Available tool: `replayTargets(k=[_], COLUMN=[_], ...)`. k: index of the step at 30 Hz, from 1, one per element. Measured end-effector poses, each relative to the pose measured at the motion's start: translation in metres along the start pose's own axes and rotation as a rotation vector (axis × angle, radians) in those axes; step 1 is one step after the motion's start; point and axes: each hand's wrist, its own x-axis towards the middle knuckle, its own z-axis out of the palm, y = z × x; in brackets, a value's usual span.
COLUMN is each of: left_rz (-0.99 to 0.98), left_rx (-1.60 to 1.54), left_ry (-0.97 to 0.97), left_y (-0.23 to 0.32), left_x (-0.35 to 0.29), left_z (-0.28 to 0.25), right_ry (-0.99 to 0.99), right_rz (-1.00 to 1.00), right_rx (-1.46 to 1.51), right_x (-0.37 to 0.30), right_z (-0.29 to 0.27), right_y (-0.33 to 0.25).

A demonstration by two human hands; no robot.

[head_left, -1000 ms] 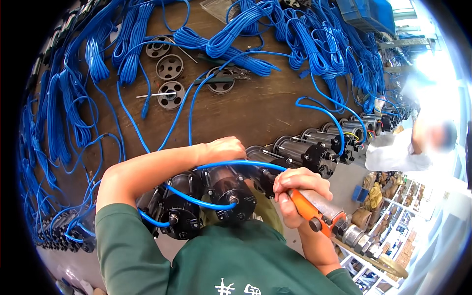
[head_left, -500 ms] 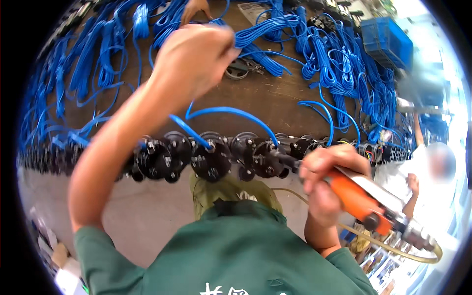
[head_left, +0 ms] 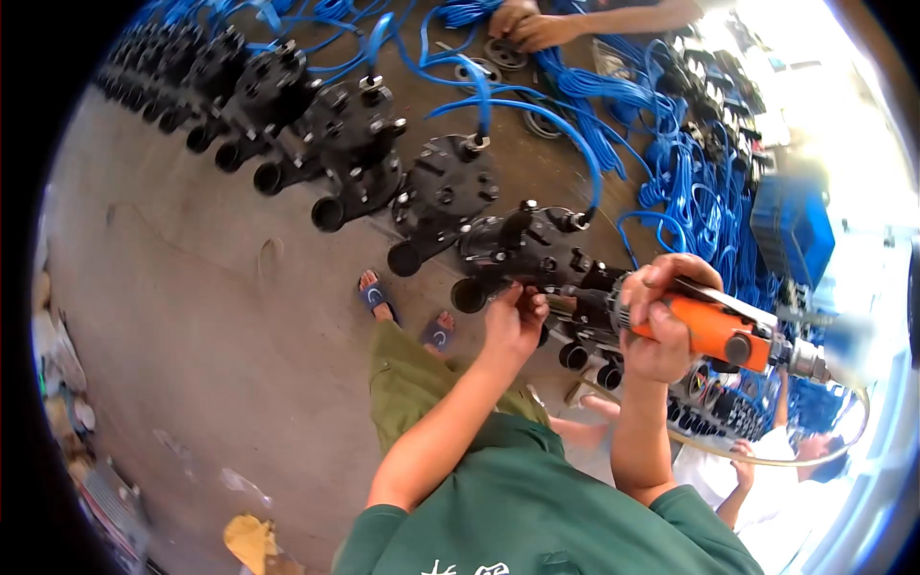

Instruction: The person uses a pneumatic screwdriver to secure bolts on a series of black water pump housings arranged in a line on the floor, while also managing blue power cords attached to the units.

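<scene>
My right hand (head_left: 661,311) is wrapped round an orange air-powered screwdriver (head_left: 714,331), which lies nearly level. Its dark nose points left at a black round pump-like unit (head_left: 546,251) with a blue cable rising from its top. Close to that nose, my left hand (head_left: 517,321) has its fingers pinched together at the unit's near lower side; anything between them is too small to make out. To the left stands another black unit (head_left: 446,187), also with a blue cable (head_left: 482,96) fixed in a metal fitting.
A long row of similar black units (head_left: 273,86) lines the brown table's edge. Bundled blue cables (head_left: 685,172) and a blue crate (head_left: 795,225) lie right. Across the table, a co-worker's hands (head_left: 532,27) touch round metal parts. A yellowish hose (head_left: 767,462) trails from the screwdriver.
My left hand has come back from the cables across the table to the near side of a black unit by the screwdriver's nose. The view has turned; my right hand keeps hold of the screwdriver.
</scene>
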Motion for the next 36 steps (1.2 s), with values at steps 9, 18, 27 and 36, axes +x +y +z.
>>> replayTargets(k=[9,18,27,36], left_rz=[0.076,0.075,0.103,0.711], left_rx=[0.021,0.016,0.014,1.326], left_ry=[-0.077,-0.051,0.017,0.027], left_y=[-0.006,-0.005,-0.008,0.039], left_x=[-0.004,0.007,0.009,-0.04], left_z=[-0.007,-0.011,-0.022,-0.003], right_ry=[-0.039,-0.091,-0.106,-0.009], right_rz=[0.061,0.06,0.076,0.156], right_rx=[-0.03,-0.069,-0.076,-0.018], right_x=[-0.009,-0.008,-0.013,0.009], right_z=[0.003,0.003,-0.006,-0.021], right_y=[0.006,0.021,0.024,0.002])
